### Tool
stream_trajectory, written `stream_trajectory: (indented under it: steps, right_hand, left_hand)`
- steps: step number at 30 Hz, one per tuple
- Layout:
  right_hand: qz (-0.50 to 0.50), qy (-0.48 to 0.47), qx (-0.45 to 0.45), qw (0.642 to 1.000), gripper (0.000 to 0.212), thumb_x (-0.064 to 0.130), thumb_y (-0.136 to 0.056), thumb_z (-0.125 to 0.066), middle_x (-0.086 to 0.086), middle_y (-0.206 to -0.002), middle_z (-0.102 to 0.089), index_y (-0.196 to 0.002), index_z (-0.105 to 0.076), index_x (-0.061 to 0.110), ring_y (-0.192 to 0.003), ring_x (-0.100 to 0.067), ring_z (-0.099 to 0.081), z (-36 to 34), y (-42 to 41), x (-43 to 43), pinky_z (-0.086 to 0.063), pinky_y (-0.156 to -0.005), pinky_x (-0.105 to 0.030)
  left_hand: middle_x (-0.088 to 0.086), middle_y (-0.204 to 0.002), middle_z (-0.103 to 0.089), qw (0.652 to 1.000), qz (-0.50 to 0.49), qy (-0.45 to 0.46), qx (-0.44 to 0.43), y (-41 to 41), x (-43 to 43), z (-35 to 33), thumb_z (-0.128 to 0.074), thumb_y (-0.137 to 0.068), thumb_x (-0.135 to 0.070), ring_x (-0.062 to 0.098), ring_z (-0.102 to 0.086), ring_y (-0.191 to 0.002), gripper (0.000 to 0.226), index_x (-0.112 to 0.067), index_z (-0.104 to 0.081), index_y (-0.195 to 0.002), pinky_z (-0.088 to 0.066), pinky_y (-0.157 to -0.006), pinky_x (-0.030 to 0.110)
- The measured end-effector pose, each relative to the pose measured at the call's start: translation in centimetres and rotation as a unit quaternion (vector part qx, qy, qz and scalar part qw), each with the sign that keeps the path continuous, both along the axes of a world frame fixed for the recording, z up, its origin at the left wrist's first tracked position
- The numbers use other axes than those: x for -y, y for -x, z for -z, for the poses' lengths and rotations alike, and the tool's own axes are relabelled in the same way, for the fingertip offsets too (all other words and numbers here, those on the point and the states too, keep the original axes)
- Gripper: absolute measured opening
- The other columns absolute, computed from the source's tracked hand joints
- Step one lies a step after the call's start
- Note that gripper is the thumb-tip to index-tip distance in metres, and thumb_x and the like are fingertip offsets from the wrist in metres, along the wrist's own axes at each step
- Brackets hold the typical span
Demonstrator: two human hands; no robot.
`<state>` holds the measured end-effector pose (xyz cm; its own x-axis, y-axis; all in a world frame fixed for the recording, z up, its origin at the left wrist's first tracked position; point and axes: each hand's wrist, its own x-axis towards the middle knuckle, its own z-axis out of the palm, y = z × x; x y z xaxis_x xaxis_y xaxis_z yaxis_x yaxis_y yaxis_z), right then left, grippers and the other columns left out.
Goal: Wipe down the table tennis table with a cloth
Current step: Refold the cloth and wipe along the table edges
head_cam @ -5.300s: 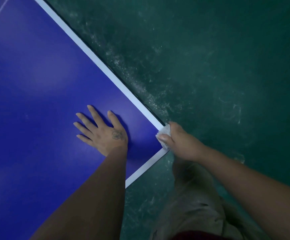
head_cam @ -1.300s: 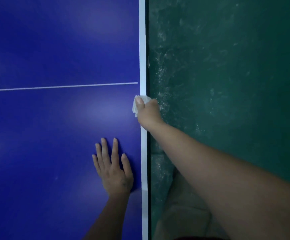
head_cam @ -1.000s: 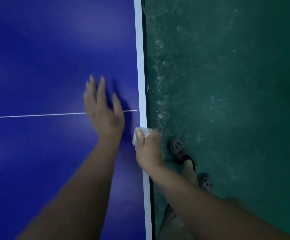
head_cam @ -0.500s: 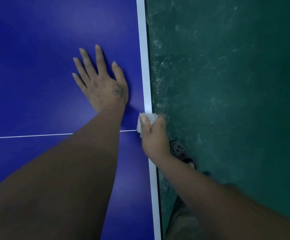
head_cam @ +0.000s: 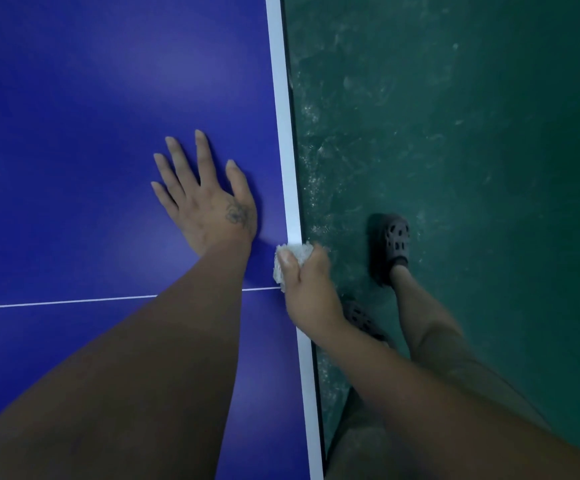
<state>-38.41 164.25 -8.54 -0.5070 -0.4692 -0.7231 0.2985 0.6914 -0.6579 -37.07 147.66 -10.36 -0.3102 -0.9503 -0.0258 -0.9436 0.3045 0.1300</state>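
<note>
The blue table tennis table (head_cam: 73, 133) fills the left half of the head view, with a white border line (head_cam: 283, 116) along its right edge and a thin white centre line (head_cam: 56, 302) crossing it. My left hand (head_cam: 205, 199) lies flat on the blue top, fingers spread, just left of the border. My right hand (head_cam: 307, 289) grips a small bunched white cloth (head_cam: 293, 256) and holds it against the table's right edge, where the centre line meets the border. Most of the cloth is hidden inside my fist.
A dusty dark green floor (head_cam: 472, 133) lies to the right of the table. My legs stand close to the edge, one foot in a dark perforated clog (head_cam: 394, 242), the other clog (head_cam: 361, 318) partly hidden behind my right forearm.
My right hand has carried the cloth along the table's edge from the corner to the centre line. My left hand was lifted and set down flat further along. My feet have stepped forward.
</note>
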Motion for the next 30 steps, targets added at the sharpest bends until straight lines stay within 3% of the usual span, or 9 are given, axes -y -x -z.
stream_trajectory:
  steps: [4,7,9,12,14,17,22,26,30]
  right_hand:
    - [0.018,0.014,-0.060,0.998,0.061,0.049,-0.112,-0.043,-0.022,-0.139,-0.055,-0.139,-0.047,-0.005,-0.117,-0.030,-0.059,0.6,6.1,6.5,-0.046,-0.094,-0.035]
    - [0.015,0.037,-0.055,0.998,0.063,0.047,-0.113,-0.041,-0.033,-0.139,-0.058,-0.138,-0.053,-0.009,-0.100,-0.027,-0.054,1.7,12.3,12.8,-0.053,-0.097,-0.049]
    - [0.013,0.049,-0.054,0.997,0.059,0.047,-0.113,-0.042,-0.033,-0.135,-0.060,-0.130,-0.058,-0.007,-0.097,-0.028,-0.054,2.1,13.3,14.0,-0.053,-0.094,-0.049]
    - [0.011,0.055,-0.060,0.997,0.033,0.043,-0.113,-0.047,-0.017,-0.123,-0.059,-0.119,-0.052,0.011,-0.109,-0.028,-0.059,1.2,9.2,9.0,-0.043,-0.086,-0.031]
    - [-0.002,0.039,-0.032,0.999,0.046,0.045,-0.113,-0.046,-0.007,-0.132,-0.051,-0.142,-0.045,0.010,-0.125,-0.025,-0.055,0.0,5.3,4.7,-0.039,-0.095,-0.027]
    - [0.001,-0.001,0.007,1.000,0.066,0.048,-0.112,-0.044,-0.011,-0.152,-0.046,-0.160,-0.029,0.007,-0.132,-0.023,-0.052,0.0,3.3,3.0,-0.041,-0.104,-0.033]
    - [0.002,0.019,-0.043,0.999,0.052,0.046,-0.112,-0.044,-0.018,-0.140,-0.052,-0.138,-0.049,0.001,-0.121,-0.032,-0.060,1.4,10.5,10.6,-0.048,-0.098,-0.037]
    - [0.005,0.039,-0.055,0.998,0.057,0.050,-0.113,-0.040,-0.018,-0.144,-0.051,-0.142,-0.042,0.002,-0.122,-0.033,-0.059,1.7,16.1,16.1,-0.052,-0.100,-0.047]
    - [0.003,0.038,-0.053,0.998,0.061,0.055,-0.112,-0.038,-0.015,-0.146,-0.050,-0.145,-0.040,0.003,-0.123,-0.032,-0.058,1.3,19.7,19.6,-0.052,-0.100,-0.047]
  left_hand:
    - [0.000,-0.183,-0.008,1.000,-0.002,-0.001,-0.002,0.2,0.0,0.1,-0.027,-0.110,-0.058,0.026,-0.002,-0.169,0.067,-0.037,-0.021,-0.173,-0.003,-0.136,0.052]
    - [0.000,-0.183,-0.008,1.000,-0.006,0.000,-0.002,0.2,0.1,0.2,-0.027,-0.110,-0.058,0.025,-0.003,-0.169,0.067,-0.037,-0.021,-0.173,-0.003,-0.136,0.052]
    - [0.000,-0.183,-0.007,1.000,-0.005,0.000,-0.001,0.2,0.0,0.3,-0.027,-0.110,-0.057,0.026,-0.003,-0.169,0.066,-0.037,-0.021,-0.173,-0.004,-0.136,0.052]
    - [0.001,-0.183,-0.009,1.000,-0.001,0.002,-0.001,0.4,-0.2,-0.1,-0.030,-0.111,-0.056,0.027,-0.004,-0.169,0.065,-0.036,-0.022,-0.173,-0.004,-0.136,0.053]
    - [0.003,-0.183,-0.010,1.000,0.001,0.004,0.003,0.5,0.0,-0.3,-0.031,-0.112,-0.054,0.028,-0.005,-0.169,0.065,-0.035,-0.024,-0.173,-0.005,-0.136,0.053]
    - [0.005,-0.182,-0.014,1.000,0.005,0.013,-0.001,0.5,-0.1,-0.5,-0.035,-0.113,-0.050,0.030,-0.008,-0.169,0.063,-0.031,-0.028,-0.172,-0.007,-0.136,0.054]
    - [0.006,-0.182,-0.017,1.000,0.006,0.015,-0.007,0.5,0.0,-0.6,-0.042,-0.113,-0.044,0.030,-0.011,-0.169,0.061,-0.028,-0.033,-0.171,-0.010,-0.135,0.055]
    - [0.007,-0.181,-0.018,1.000,0.013,0.009,-0.011,0.6,0.1,-0.5,-0.043,-0.112,-0.041,0.031,-0.011,-0.169,0.061,-0.026,-0.034,-0.171,-0.010,-0.135,0.056]
    - [0.010,-0.179,-0.026,1.000,0.007,0.006,-0.028,0.8,-0.2,-1.0,-0.048,-0.111,-0.035,0.033,-0.018,-0.167,0.059,-0.019,-0.041,-0.167,-0.014,-0.135,0.058]
